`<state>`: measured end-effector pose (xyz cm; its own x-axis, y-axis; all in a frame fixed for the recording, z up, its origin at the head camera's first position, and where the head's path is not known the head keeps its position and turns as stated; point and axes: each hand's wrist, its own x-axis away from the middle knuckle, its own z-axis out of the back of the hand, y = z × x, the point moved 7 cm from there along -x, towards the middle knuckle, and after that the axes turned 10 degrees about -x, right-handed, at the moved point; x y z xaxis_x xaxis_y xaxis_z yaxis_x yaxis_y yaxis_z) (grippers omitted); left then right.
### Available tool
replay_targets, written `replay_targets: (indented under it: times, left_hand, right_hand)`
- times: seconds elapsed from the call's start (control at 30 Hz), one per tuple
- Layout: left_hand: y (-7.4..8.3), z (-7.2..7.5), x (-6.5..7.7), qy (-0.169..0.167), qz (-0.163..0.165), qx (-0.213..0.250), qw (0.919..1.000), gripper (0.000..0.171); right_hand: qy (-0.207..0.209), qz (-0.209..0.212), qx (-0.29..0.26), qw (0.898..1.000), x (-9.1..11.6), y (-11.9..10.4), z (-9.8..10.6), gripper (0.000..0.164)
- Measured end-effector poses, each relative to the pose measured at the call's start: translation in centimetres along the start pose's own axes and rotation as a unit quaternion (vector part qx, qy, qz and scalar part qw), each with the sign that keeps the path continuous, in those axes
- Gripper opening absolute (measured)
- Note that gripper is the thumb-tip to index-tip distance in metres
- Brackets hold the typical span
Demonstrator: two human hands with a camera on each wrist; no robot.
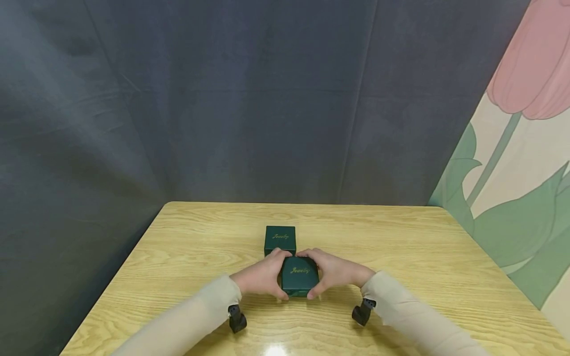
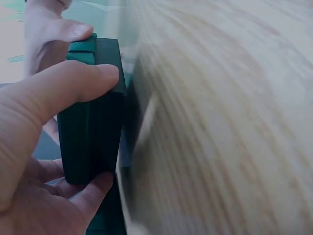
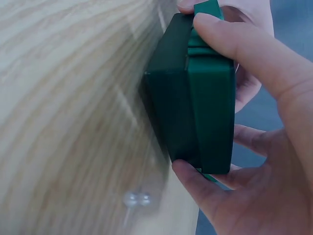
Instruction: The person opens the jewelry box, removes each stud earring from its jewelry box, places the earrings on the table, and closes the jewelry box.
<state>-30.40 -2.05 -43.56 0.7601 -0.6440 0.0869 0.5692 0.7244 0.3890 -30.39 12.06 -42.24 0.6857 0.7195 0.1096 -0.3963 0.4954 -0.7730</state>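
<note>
Nearer green box (image 1: pixel 300 281) gripped by left hand (image 1: pixel 264 276), right hand (image 1: pixel 331 271) (both half-curled).

My feed shows a cream left cuff (image 1: pixel 229 290), with the left sleeve (image 1: pixel 191 314) running back from it in the same plain, pale cloth. Beyond that cuff the left hand (image 1: pixel 262 278) is bare. Just below the cuff I see a small black mount (image 1: pixel 237 320) (its details are too tiny to read from here). Well right of the cuff, the right sleeve (image 1: pixel 418 311) matches, lightly creased, with a second black mount (image 1: pixel 361 315).
</note>
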Motion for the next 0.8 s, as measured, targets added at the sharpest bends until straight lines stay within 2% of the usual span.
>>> replay_targets:
  times: [0.43, 0.8]
  left_hand:
    - [-0.18, -0.71, -0.08, -0.002, 0.005, 0.0, 1.0, 0.097]
    - [-0.99, -0.72, 0.43, -0.038, 0.021, 0.044, 0.9981, 0.114]
  right_hand:
    - [0.0, -0.02, 0.008, 1.0, -0.1, 0.58, -0.45, 0.095]
    - [0.003, -0.012, 0.026, 1.0, -0.02, 0.62, -0.47, 0.097]
